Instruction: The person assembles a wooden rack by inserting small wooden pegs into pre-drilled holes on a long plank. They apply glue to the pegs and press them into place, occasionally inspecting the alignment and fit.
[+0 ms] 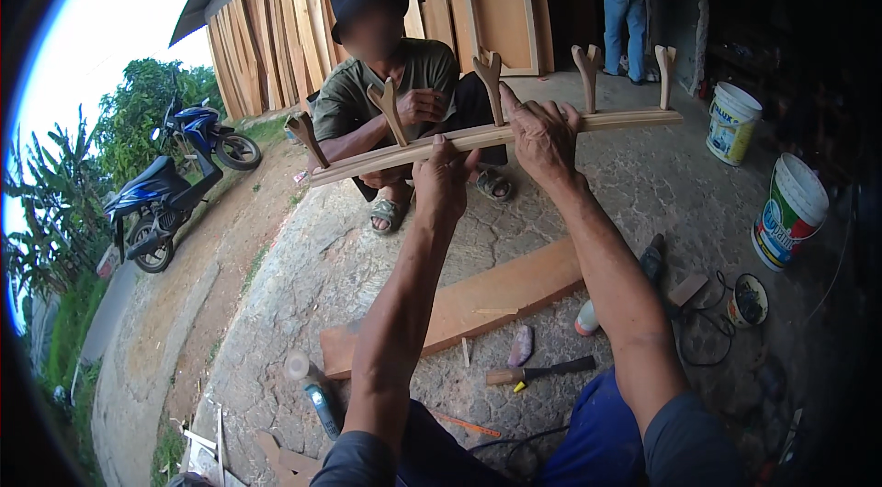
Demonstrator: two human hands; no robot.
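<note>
A long, pale wooden rail (pixel 367 161) with several forked wooden pegs standing up from it is held out in front of me. My left hand (pixel 441 176) is closed round the middle of the rail, thumb on top. My right hand (pixel 546 140) grips the rail further right, its index finger stretched up beside the middle forked peg (pixel 490 81). A person (pixel 390 87) squats just beyond the rail, one hand (pixel 423 107) raised at the chest. The person's other hand is partly hidden behind the rail.
A broad wooden board (pixel 496 296) lies on the cracked concrete below my arms, near a chisel-like tool (pixel 542 370) and a bottle (pixel 322 409). Two buckets (pixel 732 124) (pixel 792 207) stand right. A blue motorbike (pixel 175 179) is parked left; planks (pixel 276 41) lean behind.
</note>
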